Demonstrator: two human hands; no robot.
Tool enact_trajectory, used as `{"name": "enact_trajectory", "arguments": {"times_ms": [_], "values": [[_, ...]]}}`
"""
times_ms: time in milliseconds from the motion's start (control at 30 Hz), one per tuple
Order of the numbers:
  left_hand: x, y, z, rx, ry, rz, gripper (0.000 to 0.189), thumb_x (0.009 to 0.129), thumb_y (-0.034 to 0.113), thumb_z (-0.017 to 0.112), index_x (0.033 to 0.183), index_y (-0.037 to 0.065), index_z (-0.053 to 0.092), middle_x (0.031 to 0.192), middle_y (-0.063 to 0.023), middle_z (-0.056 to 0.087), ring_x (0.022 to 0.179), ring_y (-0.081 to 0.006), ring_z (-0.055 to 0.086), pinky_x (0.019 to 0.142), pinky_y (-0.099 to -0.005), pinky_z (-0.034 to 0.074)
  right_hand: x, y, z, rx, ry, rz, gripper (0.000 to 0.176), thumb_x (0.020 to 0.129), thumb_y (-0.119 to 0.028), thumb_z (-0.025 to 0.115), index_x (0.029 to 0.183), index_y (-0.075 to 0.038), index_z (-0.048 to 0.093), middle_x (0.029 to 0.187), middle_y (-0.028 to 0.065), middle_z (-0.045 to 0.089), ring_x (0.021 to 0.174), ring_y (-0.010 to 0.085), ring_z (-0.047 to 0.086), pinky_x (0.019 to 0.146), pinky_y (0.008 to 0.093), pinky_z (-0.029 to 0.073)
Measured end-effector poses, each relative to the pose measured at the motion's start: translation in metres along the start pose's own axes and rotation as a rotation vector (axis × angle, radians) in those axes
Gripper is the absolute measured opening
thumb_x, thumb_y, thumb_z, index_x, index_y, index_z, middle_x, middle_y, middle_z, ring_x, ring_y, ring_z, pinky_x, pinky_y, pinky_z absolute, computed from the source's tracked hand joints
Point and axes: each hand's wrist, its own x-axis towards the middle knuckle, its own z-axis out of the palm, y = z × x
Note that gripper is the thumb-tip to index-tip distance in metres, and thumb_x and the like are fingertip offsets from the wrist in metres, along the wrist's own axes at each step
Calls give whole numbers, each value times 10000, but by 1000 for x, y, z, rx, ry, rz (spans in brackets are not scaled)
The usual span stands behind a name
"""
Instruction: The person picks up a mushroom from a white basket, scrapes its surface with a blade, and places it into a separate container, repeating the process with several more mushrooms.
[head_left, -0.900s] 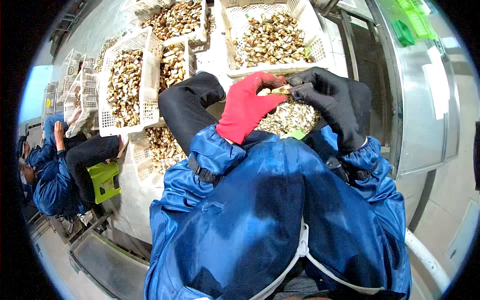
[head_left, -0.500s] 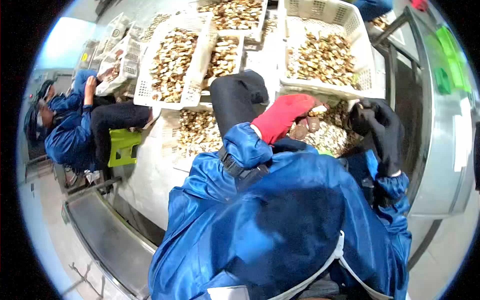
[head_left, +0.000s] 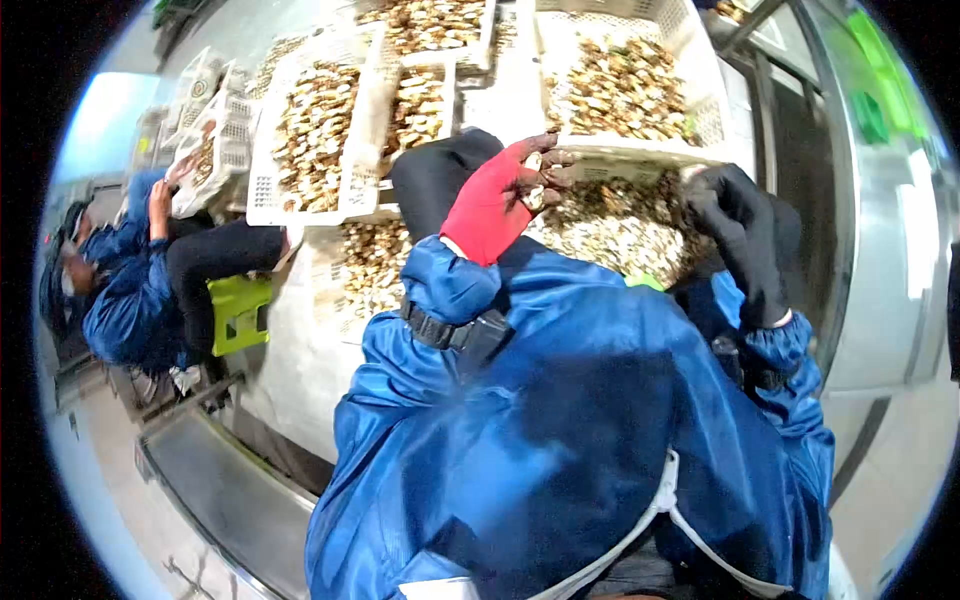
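Observation:
My left hand (head_left: 490, 210), in a red glove with dark-stained fingers, is turned palm up. A few small pale-and-brown pieces (head_left: 536, 190), which look like mushrooms, lie across its palm and fingers. My right hand (head_left: 738, 215), in a black glove, is curled with its fingers together. Something whitish shows at its fingertips, too small to name. Between the hands, low in front of me, is a heap of pale and dark pieces (head_left: 610, 232). A bright green thing (head_left: 645, 281) shows at the heap's near edge, partly hidden by my blue smock.
A white crate (head_left: 712, 92) of brown-and-white pieces stands ahead. More filled crates, including a long white crate (head_left: 262, 160), stand to the left. Farther left, a person in blue (head_left: 130, 300) sits near a green stool (head_left: 240, 315). A metal frame (head_left: 790, 110) borders the right side.
My left hand has moved left, away from the heap, and turned its palm up, showing the pieces in it. My right hand stays curled and has shifted slightly. The view has shifted a little.

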Motion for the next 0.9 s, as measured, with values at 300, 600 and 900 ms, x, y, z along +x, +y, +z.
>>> {"name": "enact_trajectory", "arguments": {"times_ms": [300, 600, 900], "values": [[6, -14, 51, 380, -139, 10, 394, 894, 159, 427, 1241, -27, 418, 945, -97, 596, 704, -95, 534, 635, -219, 441, -4, -8, -3, 127, -26, -80, 148, 807, -141, 593, 770, -4, 549, 697, 12, 563, 667, 73, 502, 613, 220, 415], [16, -32, 46, 636, -102, 83, 312, 902, 212, 425, 1071, -10, 566, 893, -51, 620, 813, -123, 541, 757, -250, 414, -4, -9, -3, 245, -19, -223, 121, 763, -80, 604, 785, 5, 520, 849, 52, 568, 785, 119, 517, 710, 251, 424], [8, -28, 81, 705, 81, 13, 302, 881, 174, 485, 1141, 32, 544, 674, -12, 570, 512, -35, 458, 453, -175, 343, -1, -1, 22, 215, -24, -245, 128, 814, -110, 563, 884, -3, 563, 779, 44, 558, 716, 101, 514, 649, 243, 426]]}}
